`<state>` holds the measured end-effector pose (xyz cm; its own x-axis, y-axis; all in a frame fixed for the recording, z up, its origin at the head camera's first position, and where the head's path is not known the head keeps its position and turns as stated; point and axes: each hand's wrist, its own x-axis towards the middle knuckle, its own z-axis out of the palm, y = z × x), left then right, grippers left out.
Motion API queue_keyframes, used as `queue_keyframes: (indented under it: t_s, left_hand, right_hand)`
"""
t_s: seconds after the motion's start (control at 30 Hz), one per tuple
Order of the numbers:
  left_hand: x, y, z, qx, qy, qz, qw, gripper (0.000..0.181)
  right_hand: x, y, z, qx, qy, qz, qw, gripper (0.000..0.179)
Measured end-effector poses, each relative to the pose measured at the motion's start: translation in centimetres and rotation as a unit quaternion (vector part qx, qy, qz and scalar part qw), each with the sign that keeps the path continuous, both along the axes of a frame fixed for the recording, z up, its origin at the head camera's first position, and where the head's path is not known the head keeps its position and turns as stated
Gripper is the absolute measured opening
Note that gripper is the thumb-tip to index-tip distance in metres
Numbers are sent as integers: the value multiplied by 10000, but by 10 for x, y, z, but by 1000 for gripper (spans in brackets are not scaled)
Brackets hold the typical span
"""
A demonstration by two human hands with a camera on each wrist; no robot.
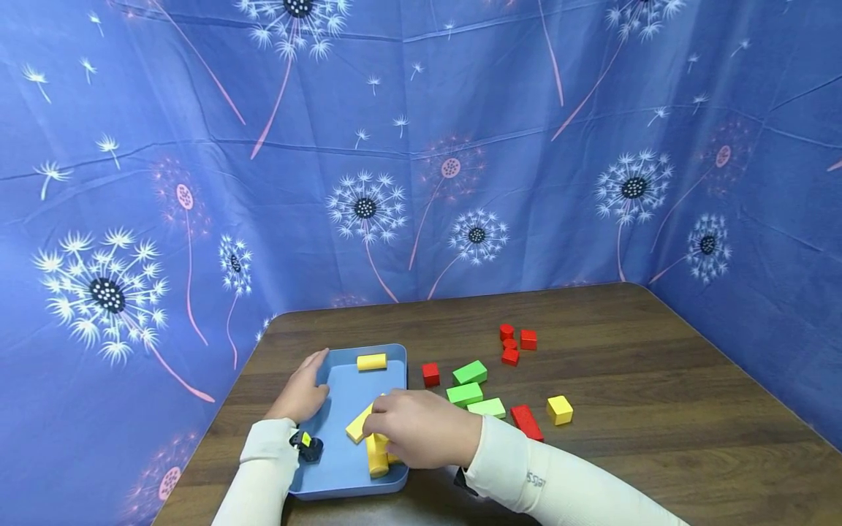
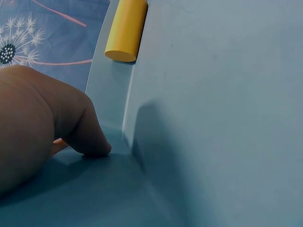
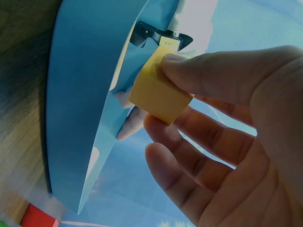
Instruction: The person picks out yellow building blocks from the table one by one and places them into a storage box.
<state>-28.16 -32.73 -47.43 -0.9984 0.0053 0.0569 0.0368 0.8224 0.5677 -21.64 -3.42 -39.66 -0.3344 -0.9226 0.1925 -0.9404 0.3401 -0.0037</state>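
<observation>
My left hand (image 1: 302, 391) grips the left wall of a blue tray (image 1: 349, 492) near its far corner. Its thumb bends over the rim onto the inner side in the left wrist view. Over the tray's near right part, my right hand (image 1: 427, 429) pinches a yellow block (image 3: 163, 87) between thumb and fingers. Below and beside that hand, a flat yellow block (image 1: 357, 427) and a yellow cylinder (image 1: 377, 459) show, partly covered by the hand. Another yellow cylinder (image 1: 371, 362) lies against the tray's far wall.
Right of the tray, several green blocks (image 1: 465, 394), a red cube (image 1: 430, 375), a long red block (image 1: 527, 423) and a yellow cube (image 1: 559, 410) lie on the wooden table (image 1: 658, 438). Small red pieces (image 1: 509, 356) are grouped farther back. A patterned blue cloth (image 1: 526, 183) hangs behind.
</observation>
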Motion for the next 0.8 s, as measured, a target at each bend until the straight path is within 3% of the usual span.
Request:
queue_keyframes:
  t_s: [0.4, 0.8]
  left_hand:
    - [1, 0, -4, -3, 91, -42, 10000, 74]
    - [4, 2, 3, 42, 16, 7, 10000, 74]
  right_hand:
    - [5, -13, -4, -123, 173, 278, 9994, 32]
    - [5, -18, -8, -132, 480, 373, 9981, 32]
